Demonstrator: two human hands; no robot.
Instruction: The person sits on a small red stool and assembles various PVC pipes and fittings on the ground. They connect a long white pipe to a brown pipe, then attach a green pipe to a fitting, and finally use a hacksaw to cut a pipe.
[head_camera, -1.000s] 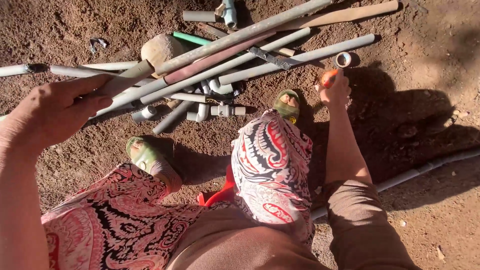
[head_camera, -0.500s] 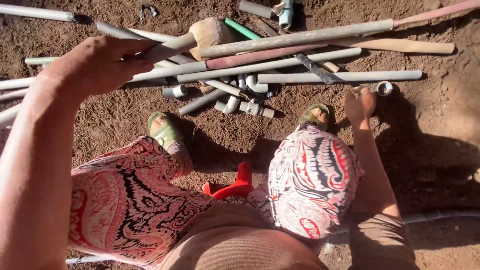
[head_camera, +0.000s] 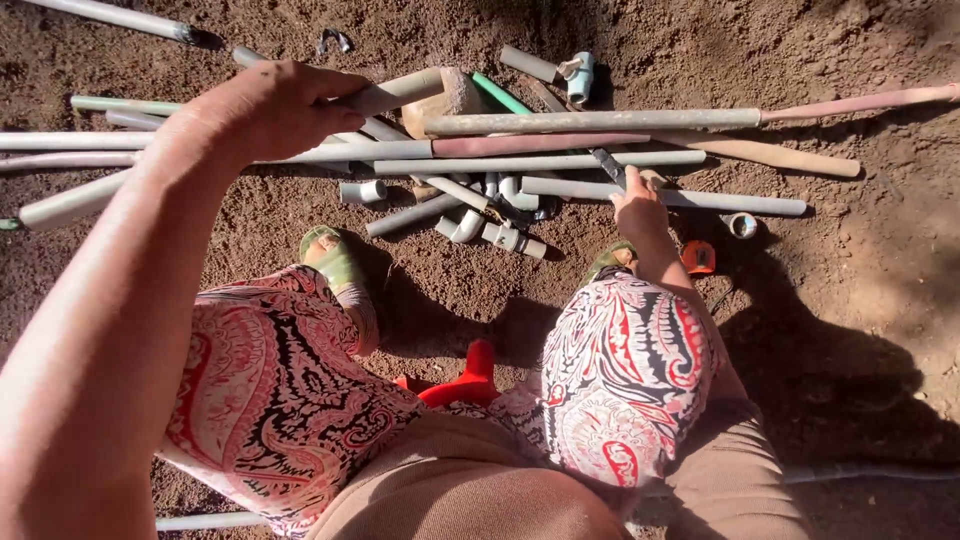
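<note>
My left hand (head_camera: 270, 105) is raised at the upper left and shut on a grey plastic pipe (head_camera: 400, 90). The pipe's free end points right, above the pile. My right hand (head_camera: 640, 205) reaches down past my knee, its fingers resting on a long grey pipe (head_camera: 740, 203) at the near edge of the pile and gripping nothing. A thin dark blade-like tool (head_camera: 606, 165) lies just above that hand. A small orange object (head_camera: 698, 257) sits on the soil right beside my right wrist.
Several long grey, pink and tan pipes (head_camera: 560, 123) lie crosswise on brown soil. Among them are white elbow fittings (head_camera: 465, 225), a green tube (head_camera: 500, 95), a valve fitting (head_camera: 580, 75) and a small ring (head_camera: 742, 225). A red stool (head_camera: 465, 375) is under me. Another pipe (head_camera: 870, 472) lies at the lower right.
My view swung left across the pile. My right hand set down the orange object and moved onto a pipe. My left hand kept its pipe raised.
</note>
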